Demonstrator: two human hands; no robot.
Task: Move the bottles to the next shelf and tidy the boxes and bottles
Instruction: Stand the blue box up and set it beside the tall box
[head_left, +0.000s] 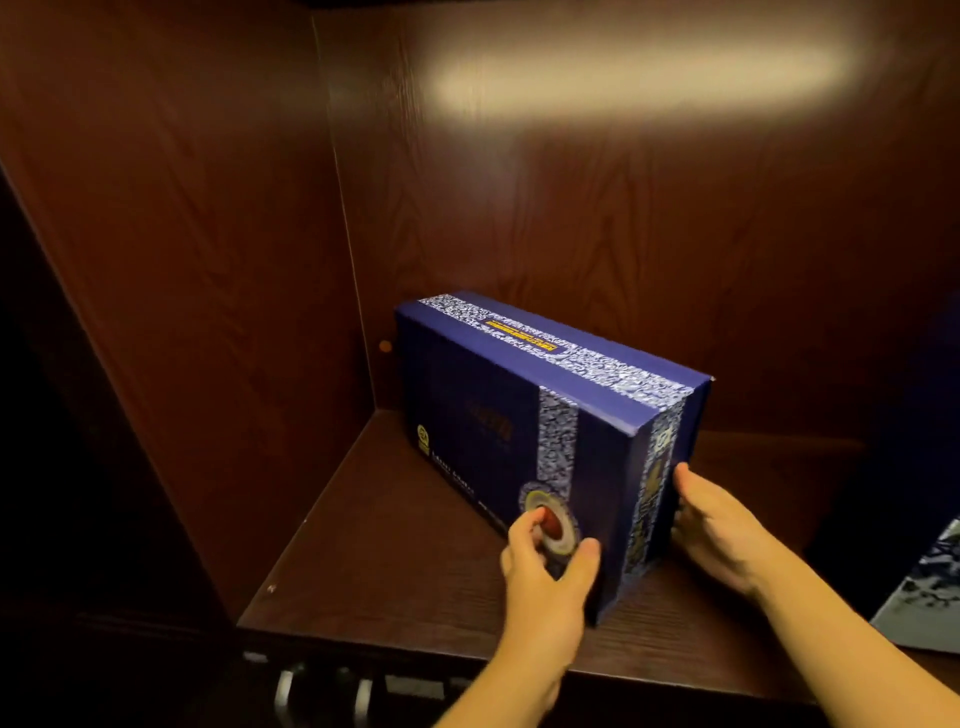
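Observation:
A dark blue box (488, 415) with silver patterned bands and a round emblem stands on its long edge on the dark wooden shelf (374, 530), angled with its near end toward me. My left hand (540, 566) presses on the front face at the emblem, fingers spread. My right hand (717, 525) lies flat against the box's near end. Both hands touch the box. No bottles show on this shelf.
The shelf's left side wall (208, 312) and back wall (623, 234) close the compartment. Another blue-and-white patterned box (930, 587) stands at the right edge. Metal tops of objects (322, 686) show below the shelf's front edge.

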